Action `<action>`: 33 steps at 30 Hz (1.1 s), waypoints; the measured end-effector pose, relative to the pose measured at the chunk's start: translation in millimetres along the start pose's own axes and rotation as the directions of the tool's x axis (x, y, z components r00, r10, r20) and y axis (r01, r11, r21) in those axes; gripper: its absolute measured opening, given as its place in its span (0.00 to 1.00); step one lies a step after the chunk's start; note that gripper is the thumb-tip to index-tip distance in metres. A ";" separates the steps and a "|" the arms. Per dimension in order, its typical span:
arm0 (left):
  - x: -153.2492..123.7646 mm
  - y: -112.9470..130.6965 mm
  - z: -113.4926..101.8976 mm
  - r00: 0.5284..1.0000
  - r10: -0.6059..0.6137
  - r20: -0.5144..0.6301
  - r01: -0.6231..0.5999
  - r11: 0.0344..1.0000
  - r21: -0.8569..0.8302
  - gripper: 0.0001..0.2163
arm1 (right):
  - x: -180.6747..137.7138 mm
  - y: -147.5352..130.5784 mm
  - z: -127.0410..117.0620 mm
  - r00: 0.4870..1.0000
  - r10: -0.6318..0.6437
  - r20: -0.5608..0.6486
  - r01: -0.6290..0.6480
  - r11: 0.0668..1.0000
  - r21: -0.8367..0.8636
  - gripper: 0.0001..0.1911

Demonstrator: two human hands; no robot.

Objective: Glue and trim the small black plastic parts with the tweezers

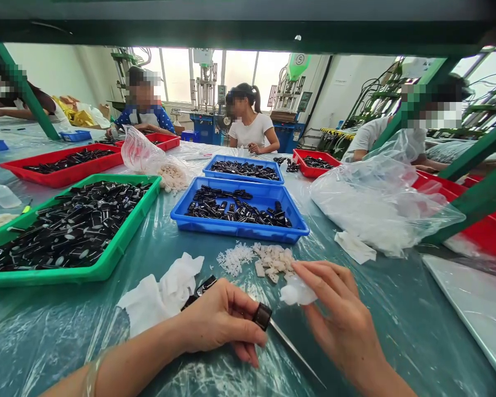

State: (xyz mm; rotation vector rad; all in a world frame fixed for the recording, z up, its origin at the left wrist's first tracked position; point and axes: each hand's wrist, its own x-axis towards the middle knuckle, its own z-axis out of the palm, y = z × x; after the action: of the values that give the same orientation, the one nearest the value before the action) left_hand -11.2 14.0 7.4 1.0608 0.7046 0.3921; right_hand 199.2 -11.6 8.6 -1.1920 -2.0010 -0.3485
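Observation:
My left hand (225, 320) pinches a small glossy black part (262, 316) between thumb and fingers. In my right hand (341, 320) is a small translucent white squeeze bottle (300, 291), tilted, its far end pointing left. A thin pointed metal tool (297, 355) lies on the plastic-covered table beneath and between the hands. Just beyond them are a heap of small white pieces (235, 258) and a heap of beige pieces (273, 260). Crumpled white tissue (165, 292) lies left of my left hand, with more black parts (200, 290) partly hidden behind that hand.
A green tray (103, 267) and two blue trays (240, 227) hold many black parts. Red trays (62, 177) stand farther back. At right are a clear plastic bag (380, 204) and a green frame post (467, 207). Several co-workers sit around the table.

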 end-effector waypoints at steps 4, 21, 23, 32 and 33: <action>-0.4 0.3 1.2 1.000 -0.013 0.022 0.012 1.000 0.022 0.08 | 0.7 -7.5 -0.5 0.999 -0.033 -0.002 0.033 0.997 -0.062 0.22; 0.7 -3.3 0.0 0.997 -0.052 0.055 0.048 0.996 0.069 0.08 | 4.0 -20.5 -4.0 0.995 -0.100 -0.023 0.096 0.988 -0.120 0.19; 0.9 -4.3 -0.1 0.997 -0.054 0.058 0.049 0.996 0.070 0.08 | 4.3 -20.2 -5.0 0.994 -0.113 -0.014 0.110 0.985 -0.131 0.19; 0.9 -6.0 -0.1 0.995 -0.053 0.080 0.049 0.997 0.055 0.06 | 3.8 -22.5 -3.2 0.992 -0.122 -0.042 0.116 0.986 -0.118 0.18; 0.8 -6.1 -0.1 0.995 -0.055 0.083 0.050 0.997 0.053 0.05 | 3.5 -22.7 -2.7 0.991 -0.119 -0.052 0.113 0.987 -0.112 0.18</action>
State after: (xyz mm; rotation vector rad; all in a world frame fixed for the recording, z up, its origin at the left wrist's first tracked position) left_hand -10.9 11.9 1.6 1.0987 0.6690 0.2840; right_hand 180.5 -22.8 16.3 -1.1203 -2.0273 -0.5509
